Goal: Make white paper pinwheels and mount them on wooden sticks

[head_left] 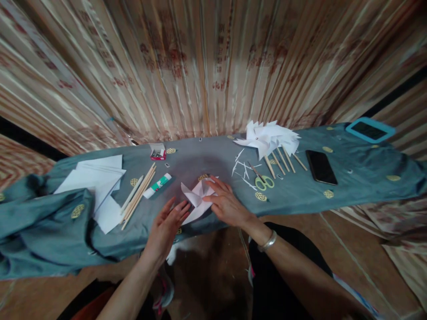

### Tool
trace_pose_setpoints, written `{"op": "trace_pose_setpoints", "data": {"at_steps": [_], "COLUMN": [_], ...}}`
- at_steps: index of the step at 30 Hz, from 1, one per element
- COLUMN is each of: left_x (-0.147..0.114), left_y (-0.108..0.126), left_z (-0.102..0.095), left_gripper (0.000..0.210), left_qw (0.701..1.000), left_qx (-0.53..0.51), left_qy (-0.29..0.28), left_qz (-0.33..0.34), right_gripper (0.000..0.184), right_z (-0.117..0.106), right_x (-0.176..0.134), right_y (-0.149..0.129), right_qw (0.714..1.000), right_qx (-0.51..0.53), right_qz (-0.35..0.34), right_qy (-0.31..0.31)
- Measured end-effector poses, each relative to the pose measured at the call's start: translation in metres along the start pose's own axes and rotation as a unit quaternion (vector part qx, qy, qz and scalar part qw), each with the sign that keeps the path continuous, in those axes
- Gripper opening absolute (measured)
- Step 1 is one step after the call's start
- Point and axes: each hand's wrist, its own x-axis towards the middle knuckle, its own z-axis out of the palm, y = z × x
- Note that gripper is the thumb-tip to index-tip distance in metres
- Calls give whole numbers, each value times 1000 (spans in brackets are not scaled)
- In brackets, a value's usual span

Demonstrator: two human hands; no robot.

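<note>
A white paper pinwheel (pixel 197 202) with folded blades lies on the cloth near the table's front edge. My right hand (pixel 227 205) grips its right side, with the thumb and fingers on the folded paper near the middle. At the pinwheel's lower left, my left hand (pixel 167 224) has its fingers stretched out and apart beside the blade. Whether those fingertips touch the paper I cannot tell. Left of the hands are a green and white glue stick (pixel 157 186), several wooden sticks (pixel 138 195) and a small red box (pixel 158 152) of metal pins or similar bits.
Finished pinwheels on sticks (pixel 271 137) lie at the back right. Green-handled scissors (pixel 264 182) rest by paper scraps (pixel 245 171). Farther right are a black phone (pixel 321 167) and a blue-framed tablet (pixel 370 130). Paper sheets (pixel 100 175) lie left, beside bunched tablecloth (pixel 46 222). A curtain hangs behind.
</note>
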Motion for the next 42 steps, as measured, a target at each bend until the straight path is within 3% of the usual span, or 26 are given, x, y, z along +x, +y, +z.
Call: {"op": "trace_pose_setpoints", "data": {"at_steps": [5,8,15,25,34,42], "left_x": [2,6,3,0,-7,-9], "left_y": [1,0,4,6,8,11], "left_z": [13,17,16,24,28,31], "left_gripper": [29,24,33,35,44,46], "left_qw": [996,992,996,998,999,996], "left_qx": [-22,-39,-8,9,-28,-65], "left_qy": [-39,-66,-89,-29,-19,-45], "left_qz": [-81,-97,-27,52,36,28], "right_gripper": [45,44,53,54,45,32], "right_z": [1,-2,-13,-19,-26,-29], "right_x": [-3,-7,-16,-21,-18,-17], "right_y": [-8,-17,-34,-48,-57,-60], "right_qw": [999,998,994,998,995,990], "right_qx": [20,0,-44,32,57,22], "right_qz": [-12,-48,-90,-23,-14,-19], "right_qy": [38,50,53,54,79,139]}}
